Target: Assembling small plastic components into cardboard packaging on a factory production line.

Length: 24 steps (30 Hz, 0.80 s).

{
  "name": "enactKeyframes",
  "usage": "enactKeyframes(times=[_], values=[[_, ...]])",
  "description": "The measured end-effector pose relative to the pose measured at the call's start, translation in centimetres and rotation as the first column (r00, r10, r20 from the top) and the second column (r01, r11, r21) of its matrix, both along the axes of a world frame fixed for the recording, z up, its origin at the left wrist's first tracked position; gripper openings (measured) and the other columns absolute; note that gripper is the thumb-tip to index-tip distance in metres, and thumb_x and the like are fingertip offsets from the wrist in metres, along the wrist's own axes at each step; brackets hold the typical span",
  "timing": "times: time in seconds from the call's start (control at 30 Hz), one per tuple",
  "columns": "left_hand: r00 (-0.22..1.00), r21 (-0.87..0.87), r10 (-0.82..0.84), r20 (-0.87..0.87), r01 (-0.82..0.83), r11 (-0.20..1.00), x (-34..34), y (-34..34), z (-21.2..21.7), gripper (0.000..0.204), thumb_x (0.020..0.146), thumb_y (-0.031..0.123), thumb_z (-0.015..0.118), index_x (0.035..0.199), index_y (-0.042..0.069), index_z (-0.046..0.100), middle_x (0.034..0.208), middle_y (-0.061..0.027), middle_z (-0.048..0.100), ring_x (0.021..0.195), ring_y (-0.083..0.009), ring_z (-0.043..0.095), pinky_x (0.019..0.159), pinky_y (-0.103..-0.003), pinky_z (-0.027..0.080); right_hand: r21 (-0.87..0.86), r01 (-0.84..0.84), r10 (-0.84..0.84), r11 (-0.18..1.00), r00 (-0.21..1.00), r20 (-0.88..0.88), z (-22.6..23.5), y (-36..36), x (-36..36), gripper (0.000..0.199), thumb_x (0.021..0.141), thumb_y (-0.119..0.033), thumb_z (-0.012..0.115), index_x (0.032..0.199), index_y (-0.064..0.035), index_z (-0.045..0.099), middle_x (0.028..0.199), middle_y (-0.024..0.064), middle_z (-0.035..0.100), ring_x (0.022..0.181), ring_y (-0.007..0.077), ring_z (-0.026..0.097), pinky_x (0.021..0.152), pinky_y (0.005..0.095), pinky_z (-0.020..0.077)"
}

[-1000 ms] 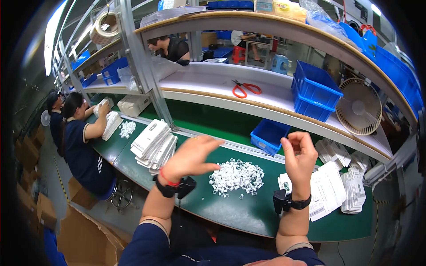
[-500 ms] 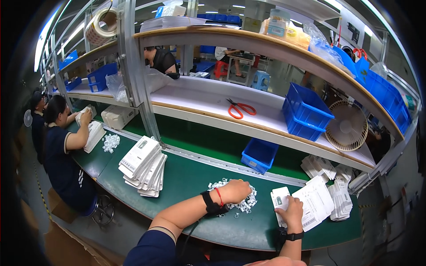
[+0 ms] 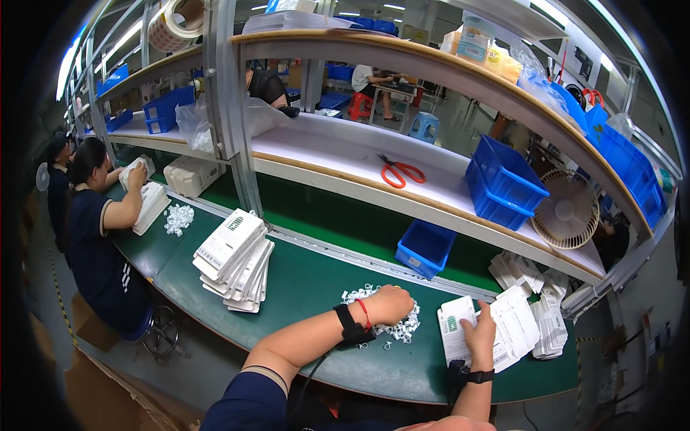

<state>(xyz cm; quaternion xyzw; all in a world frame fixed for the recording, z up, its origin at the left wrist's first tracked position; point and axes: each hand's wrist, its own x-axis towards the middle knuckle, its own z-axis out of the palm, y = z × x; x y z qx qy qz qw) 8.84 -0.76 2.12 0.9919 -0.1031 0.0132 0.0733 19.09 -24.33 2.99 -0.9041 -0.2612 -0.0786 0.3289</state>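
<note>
My left hand point(image 3: 392, 305), with a red string and a black band at the wrist, reaches into a heap of small white plastic clips point(image 3: 402, 330) on the green tabletop. Its fingers are curled in and their tips hidden; I cannot make out what they pinch. To the right, my right hand point(image 3: 479, 334) grips a flat white printed box point(image 3: 454, 327) by its edge, thumb on top. Under and beside that hand lie fanned-out flat white boxes point(image 3: 516, 327).
A tall stack of white boxes point(image 3: 231, 258) stands at the left. Behind the clips is a blue bin point(image 3: 425, 248). Red-handled scissors point(image 3: 402, 174), stacked blue bins point(image 3: 503, 183) and a fan point(image 3: 568, 208) sit on the shelf. A co-worker point(image 3: 118, 237) sits at the far left.
The box in my right hand shows more of its face and sits slightly lower and left. My left hand stays at the clips. The whole view has shifted slightly.
</note>
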Motion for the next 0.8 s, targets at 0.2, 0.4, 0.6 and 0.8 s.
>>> enactKeyframes(times=[0.2, 0.4, 0.6, 0.8], values=[[0.999, 0.015, -0.036, -0.038, 0.036, 0.999, 0.0, -0.3, 0.7, 0.013, 0.07, 0.004, 0.063, 0.081, 0.006, 0.07, 0.086, -0.0155, 0.069, 0.085, -0.0318, 0.068, 0.075, -0.041, 0.053, 0.301, -0.2, 0.145, 0.932, 0.97, 0.195, 7.3, 2.6, -0.3, 0.016, 0.084, -0.006, 0.061, 0.096, 0.0045, 0.059, 0.082, 0.0184, 0.065, 0.074, 0.0288, 0.063, 0.068, 0.0344, 0.0474], [0.997, -0.189, -0.066, 0.037, 0.072, 0.979, -0.9, -0.2, 2.6, 0.009, 0.074, 0.01, 0.06, 0.08, 0.006, 0.067, 0.073, -0.016, 0.065, 0.076, -0.0354, 0.064, 0.07, -0.044, 0.051, 0.65, -0.425, 0.336, 0.631, 0.904, 0.265, 12.0, 8.1, -1.9, 0.049, 0.089, 0.005, 0.047, 0.137, 0.0004, 0.04, 0.121, 0.0156, 0.059, 0.105, 0.0196, 0.059, 0.093, 0.0315, 0.0441], [0.96, -0.48, 0.088, 0.267, 0.053, 0.876, -3.6, 1.9, 6.5, 0.01, 0.08, 0.012, 0.063, 0.086, 0.005, 0.067, 0.078, -0.0136, 0.066, 0.077, -0.0326, 0.065, 0.069, -0.041, 0.052, 0.34, -0.483, 0.378, 0.807, 0.865, 0.331, 11.5, 10.3, -2.3, 0.036, 0.088, 0.005, 0.051, 0.122, -0.0005, 0.059, 0.109, 0.0171, 0.066, 0.096, 0.0204, 0.065, 0.085, 0.0312, 0.0482], [0.78, -0.668, 0.328, 0.533, 0.15, 0.729, -4.9, 2.4, 9.1, 0.011, 0.082, 0.0, 0.061, 0.092, -0.001, 0.065, 0.085, -0.0121, 0.063, 0.075, -0.0248, 0.061, 0.065, -0.032, 0.048, 0.38, -0.613, 0.495, 0.693, 0.788, 0.367, 11.0, 11.7, -4.0, 0.011, 0.082, 0.001, 0.063, 0.092, 0.0009, 0.068, 0.081, 0.0164, 0.068, 0.072, 0.0258, 0.067, 0.068, 0.0309, 0.0504]])
